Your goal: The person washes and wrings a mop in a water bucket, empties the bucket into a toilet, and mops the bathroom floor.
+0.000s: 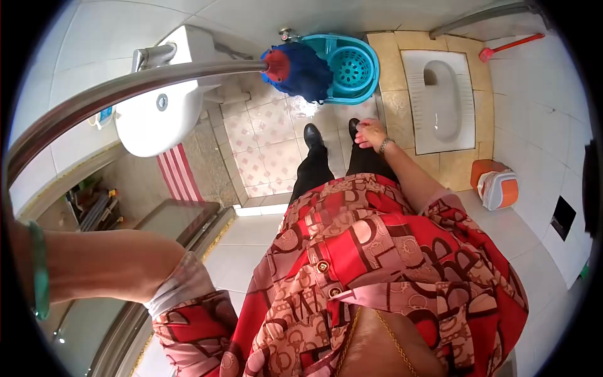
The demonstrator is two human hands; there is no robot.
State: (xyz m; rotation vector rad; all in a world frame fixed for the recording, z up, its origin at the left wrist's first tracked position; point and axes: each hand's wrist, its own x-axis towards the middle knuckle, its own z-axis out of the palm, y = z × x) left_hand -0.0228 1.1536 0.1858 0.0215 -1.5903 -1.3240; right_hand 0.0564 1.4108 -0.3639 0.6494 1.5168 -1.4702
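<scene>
The metal mop handle (pixel 125 87) curves across the upper left from the left edge to the mop's red collar (pixel 277 66) and blue mop head (pixel 304 74). The mop head rests at the left part of a turquoise bucket (pixel 370 88), beside its round spin basket (pixel 350 68). My left arm reaches to the left edge, with a green bangle at the wrist; the hand lies outside the picture. My right hand (pixel 370 133) hangs above my right shoe, its fingers loosely bent and apart, holding nothing. A watch (pixel 385 145) is on that wrist.
A white washbasin (pixel 160 119) with a tap stands at the upper left. Right of the bucket is a squat toilet (pixel 443 100) in yellow tiles. A small bin (pixel 500 188) and a red-handled brush (pixel 512 47) are by the right wall. A raised sill (pixel 264 210) crosses the floor.
</scene>
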